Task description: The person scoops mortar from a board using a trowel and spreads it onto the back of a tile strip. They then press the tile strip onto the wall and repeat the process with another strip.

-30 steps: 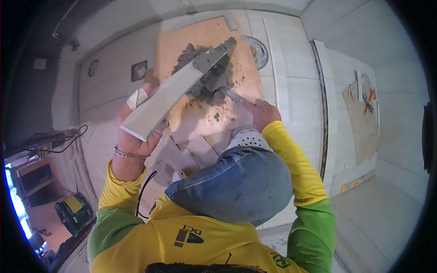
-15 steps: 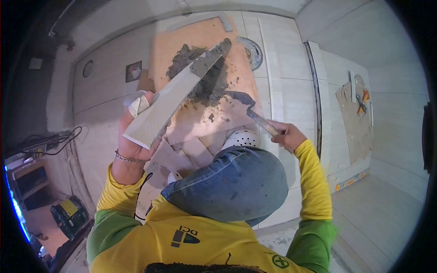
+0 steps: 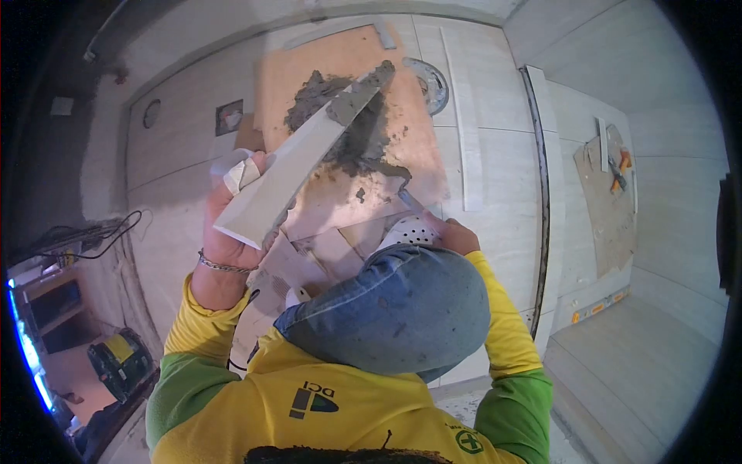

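Observation:
My left hand (image 3: pixel 226 236), with white tape round a finger, grips the near end of a long, narrow tile strip (image 3: pixel 290 172). The strip slants up and away to the right, and grey mortar (image 3: pixel 357 100) coats its far end. My right hand (image 3: pixel 459 237) is closed round the handle of a trowel (image 3: pixel 410 201), beside my right shoe. The trowel's blade is pushed into the lower edge of the mortar pile (image 3: pixel 311 99), mostly hidden by mortar. That pile lies on an orange-brown board (image 3: pixel 420 148), partly behind the strip.
White perforated shoes (image 3: pixel 410 232) and my bent knee are close to the board. Cardboard pieces (image 3: pixel 305 267) lie by my feet. Beyond the board are a round drain opening (image 3: pixel 434 87) and a long white strip (image 3: pixel 464 127). Orange-handled tools (image 3: pixel 621 170) rest at right; a dark toolbox (image 3: pixel 120 363) is at left.
My right hand has moved left and inward towards my knee, turning the trowel and drawing its blade to the mortar's lower edge. My left hand and the tile strip have shifted slightly right.

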`<action>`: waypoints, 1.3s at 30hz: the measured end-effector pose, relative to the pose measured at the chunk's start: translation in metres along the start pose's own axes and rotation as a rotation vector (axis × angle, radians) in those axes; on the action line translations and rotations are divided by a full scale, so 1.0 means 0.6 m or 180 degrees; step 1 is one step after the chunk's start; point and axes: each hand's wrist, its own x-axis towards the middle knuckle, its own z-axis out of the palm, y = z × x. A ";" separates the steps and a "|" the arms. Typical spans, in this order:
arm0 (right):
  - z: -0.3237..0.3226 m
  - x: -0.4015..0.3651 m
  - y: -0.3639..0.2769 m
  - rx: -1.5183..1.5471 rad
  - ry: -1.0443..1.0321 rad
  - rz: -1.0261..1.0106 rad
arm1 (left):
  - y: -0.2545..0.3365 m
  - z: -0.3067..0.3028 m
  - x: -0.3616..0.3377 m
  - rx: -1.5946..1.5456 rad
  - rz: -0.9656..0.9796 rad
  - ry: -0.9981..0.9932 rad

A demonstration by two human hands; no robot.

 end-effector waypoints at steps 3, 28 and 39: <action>-0.005 -0.003 0.038 0.1531 -0.0363 -0.0376 | -0.005 0.012 0.002 0.0337 0.0083 0.0407; -0.003 -0.040 0.009 0.4499 -0.0666 0.0062 | -0.011 -0.007 -0.012 0.0364 -0.0392 0.0182; -0.144 -0.189 -0.005 0.1685 0.1655 -0.0716 | -0.120 0.063 -0.001 0.0802 -0.0738 -0.0010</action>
